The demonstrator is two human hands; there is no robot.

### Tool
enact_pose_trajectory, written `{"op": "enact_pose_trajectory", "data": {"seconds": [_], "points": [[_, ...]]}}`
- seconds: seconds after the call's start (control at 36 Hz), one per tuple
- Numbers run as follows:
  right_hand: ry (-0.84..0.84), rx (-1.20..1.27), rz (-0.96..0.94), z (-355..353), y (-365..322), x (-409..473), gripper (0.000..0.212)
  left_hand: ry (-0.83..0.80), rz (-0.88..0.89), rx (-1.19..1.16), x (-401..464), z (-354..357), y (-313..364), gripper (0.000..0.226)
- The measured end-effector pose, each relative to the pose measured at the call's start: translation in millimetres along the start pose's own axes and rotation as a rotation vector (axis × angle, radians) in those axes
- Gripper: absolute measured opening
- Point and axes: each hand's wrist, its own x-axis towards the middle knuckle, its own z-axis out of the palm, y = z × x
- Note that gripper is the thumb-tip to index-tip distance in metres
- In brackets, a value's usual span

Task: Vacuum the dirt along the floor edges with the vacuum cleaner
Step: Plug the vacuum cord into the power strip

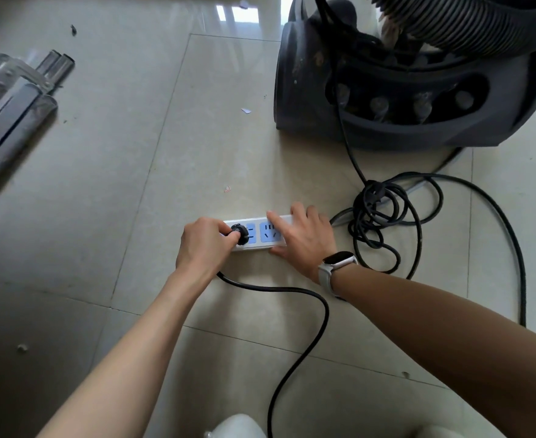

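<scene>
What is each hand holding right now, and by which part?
The left hand pinches the black plug by its round body, at the power strip. The right hand holds the strip down at its right end.

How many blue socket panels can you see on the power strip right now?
2. One sits beside the black plug that the left hand grips; the other is partly under the right hand's fingers. More may be hidden beneath either hand.

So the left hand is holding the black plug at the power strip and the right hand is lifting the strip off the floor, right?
Not quite. The head view shows the left hand gripping the black plug, but the right hand presses the power strip flat on the floor rather than lifting it.
</scene>
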Motion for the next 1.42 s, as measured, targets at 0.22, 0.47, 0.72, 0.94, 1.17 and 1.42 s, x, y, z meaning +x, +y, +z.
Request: {"op": "enact_pose_trajectory", "data": {"seconds": [0.22,0.47,0.72,0.94,1.17,1.42], "points": [[-0.021,0.12,-0.072,-4,10,4,0.067,-0.023,0.003,-0.008,-1,-3,-2,0.016],[-0.075,0.189,-0.121,-9,20,6,0.068,-0.044,-0.03,0.011,3,-4,-2,0.02],[-0.044,0.182,-0.124,-6,20,4,0.068,-0.096,-0.008,0.085,11,-7,9,0.017],[-0.018,0.217,-0.111,-2,21,6,0.067,-0.144,-0.028,0.112,19,-7,10,0.018],[0.009,0.232,-0.112,2,21,6,0.065,-0.068,-0.016,0.112,14,1,6,0.02],[0.029,0.242,-0.122,4,21,5,0.067,0.071,0.0,0.099,-2,15,11,0.021]]}}
